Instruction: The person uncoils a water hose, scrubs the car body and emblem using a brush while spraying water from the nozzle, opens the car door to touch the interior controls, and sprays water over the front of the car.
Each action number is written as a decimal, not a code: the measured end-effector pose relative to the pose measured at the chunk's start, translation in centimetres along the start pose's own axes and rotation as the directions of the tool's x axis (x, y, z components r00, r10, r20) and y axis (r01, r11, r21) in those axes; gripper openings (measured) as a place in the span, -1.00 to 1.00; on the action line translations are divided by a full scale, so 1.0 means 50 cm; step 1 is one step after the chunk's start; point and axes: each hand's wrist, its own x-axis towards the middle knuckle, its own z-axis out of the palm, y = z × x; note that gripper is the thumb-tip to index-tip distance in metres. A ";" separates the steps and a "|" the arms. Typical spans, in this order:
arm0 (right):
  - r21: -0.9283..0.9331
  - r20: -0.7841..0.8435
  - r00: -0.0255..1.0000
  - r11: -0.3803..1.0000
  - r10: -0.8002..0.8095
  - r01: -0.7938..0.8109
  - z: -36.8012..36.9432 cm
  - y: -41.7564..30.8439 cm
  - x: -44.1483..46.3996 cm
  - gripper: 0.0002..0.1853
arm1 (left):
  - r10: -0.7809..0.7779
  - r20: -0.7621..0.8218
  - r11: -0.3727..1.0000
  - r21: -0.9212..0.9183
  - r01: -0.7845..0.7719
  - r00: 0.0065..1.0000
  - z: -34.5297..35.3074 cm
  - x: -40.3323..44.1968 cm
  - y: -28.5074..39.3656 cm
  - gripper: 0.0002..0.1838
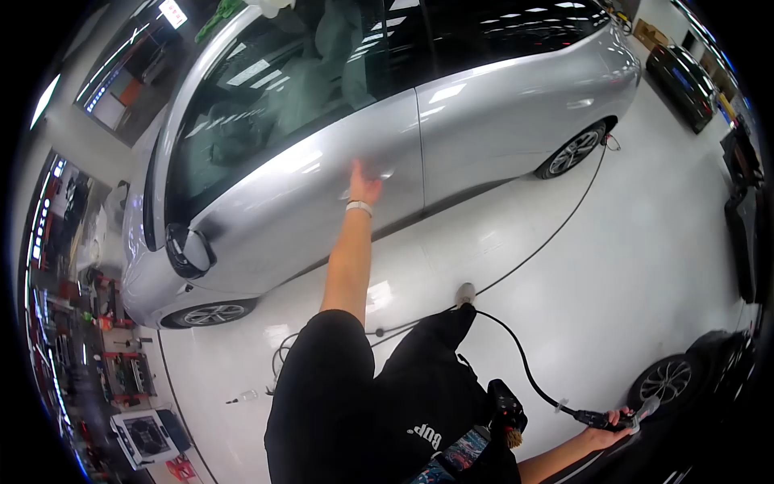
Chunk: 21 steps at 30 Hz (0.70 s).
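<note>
White workshop floor [556,266] gleams; watching remotely, I see the left hand [365,187], unclenched and empty, at a silver car's door [298,202]; the right hand [613,434] grips a hosed tool [592,419] near a dark wheel [669,379]. Its hose [520,355], trailing past one shoe [465,294], could snag, jerking the tool. Counted: one tool, one silver car [500,121].

Open floor [584,282] lies between the silver car [484,121] and the lower-right wheel [666,383], but a black hose [522,359] crosses it.
</note>
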 end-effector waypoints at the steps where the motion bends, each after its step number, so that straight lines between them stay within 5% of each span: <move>1: 0.032 -0.021 1.000 0.999 0.010 -0.009 -0.034 0.017 0.060 -0.39 | 0.040 0.100 0.997 -0.075 -0.033 0.994 0.004 0.029 -0.012 -0.29; 4: -0.119 -0.301 0.953 0.993 -0.026 -0.010 -0.031 0.071 0.201 -0.45 | 0.103 -0.091 0.966 -0.227 -0.122 0.990 0.074 -0.014 -0.024 -0.40; 5: -0.134 -0.285 0.958 0.991 -0.011 -0.029 -0.040 0.078 0.258 -0.45 | 0.101 -0.120 0.963 -0.237 -0.127 0.988 0.063 0.002 -0.046 -0.40; 7: -0.003 -0.332 0.934 0.990 0.134 -0.143 -0.070 0.107 0.352 -0.47 | 0.338 -0.037 0.913 -0.230 -0.337 0.940 0.057 0.029 -0.066 -0.32; 9: 0.001 -0.333 0.928 0.985 0.165 -0.175 -0.044 0.124 0.420 -0.50 | 0.344 -0.107 0.914 -0.191 -0.359 0.933 0.053 0.031 -0.072 -0.32; 12: -0.368 -0.337 0.937 0.929 -0.088 -0.045 0.138 0.192 0.456 -0.54 | 0.341 -0.261 0.909 -0.154 -0.388 0.903 0.080 -0.013 -0.063 -0.34; 21: -0.406 -0.255 0.949 0.871 0.183 -0.277 0.210 0.402 0.672 -0.52 | 0.301 -0.508 0.910 -0.100 -0.402 0.807 0.062 -0.036 -0.096 -0.33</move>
